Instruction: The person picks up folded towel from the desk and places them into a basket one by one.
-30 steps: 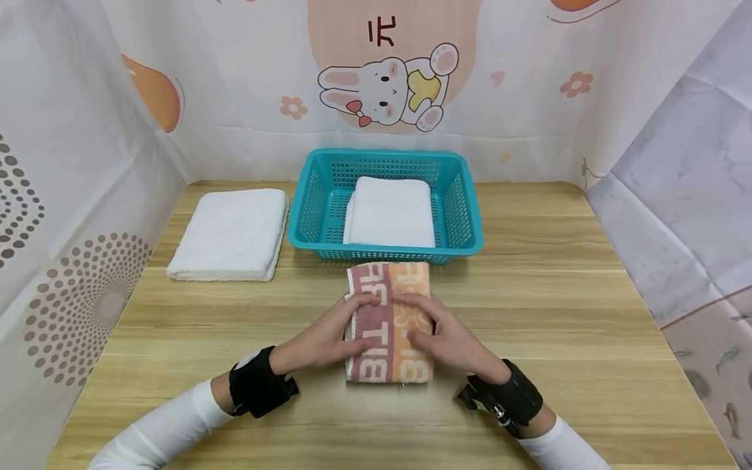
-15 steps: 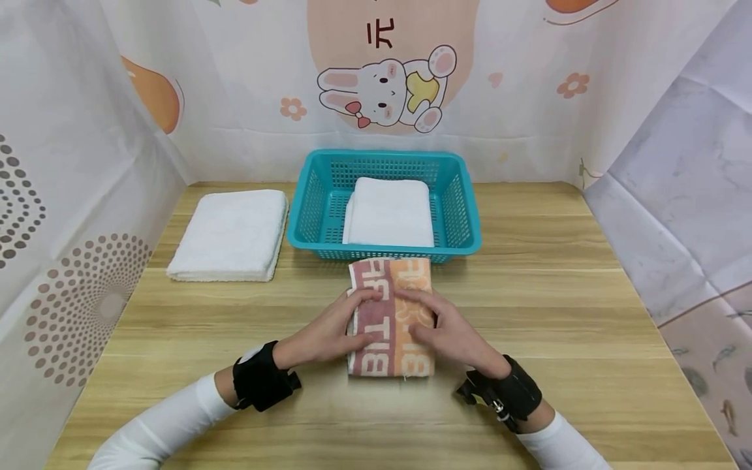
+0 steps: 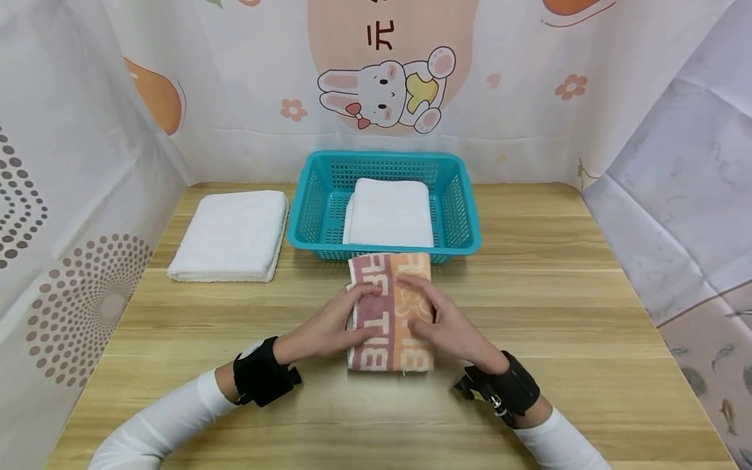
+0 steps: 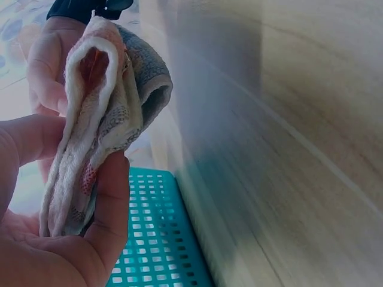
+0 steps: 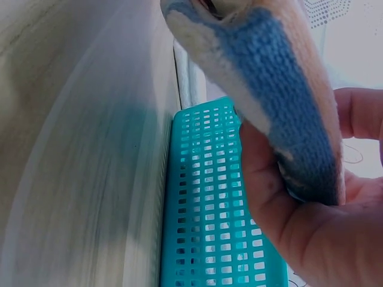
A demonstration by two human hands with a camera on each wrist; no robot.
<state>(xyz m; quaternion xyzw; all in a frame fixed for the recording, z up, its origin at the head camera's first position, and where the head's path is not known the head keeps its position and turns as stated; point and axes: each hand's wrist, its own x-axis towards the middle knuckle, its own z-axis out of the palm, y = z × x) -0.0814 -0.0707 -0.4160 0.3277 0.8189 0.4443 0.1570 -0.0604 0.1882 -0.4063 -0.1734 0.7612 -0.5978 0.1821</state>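
A folded towel (image 3: pixel 390 310), purplish red and orange with pale letters on top, is held between both hands in front of the basket. My left hand (image 3: pixel 329 329) grips its left edge, thumb on top and fingers curled underneath. On the right edge, my right hand (image 3: pixel 455 333) has the same kind of grip. Several layers of the folded towel (image 4: pixel 90 125) show in the left wrist view, raised off the table. The right wrist view reveals a blue and white underside on the towel (image 5: pixel 269 78). The towel's far end overlaps the basket's front wall in the head view.
A teal plastic basket (image 3: pixel 314 245) stands at the back middle, with a folded white towel (image 3: pixel 390 212) inside. Left of it, another folded white towel (image 3: pixel 229 232) lies on the wooden table (image 3: pixel 529 261). A printed curtain (image 3: pixel 247 98) hangs behind.
Both hands have moved slightly forward toward the basket, carrying the folded towel along. Their grip looks the same. The basket and the white towels stay in place.
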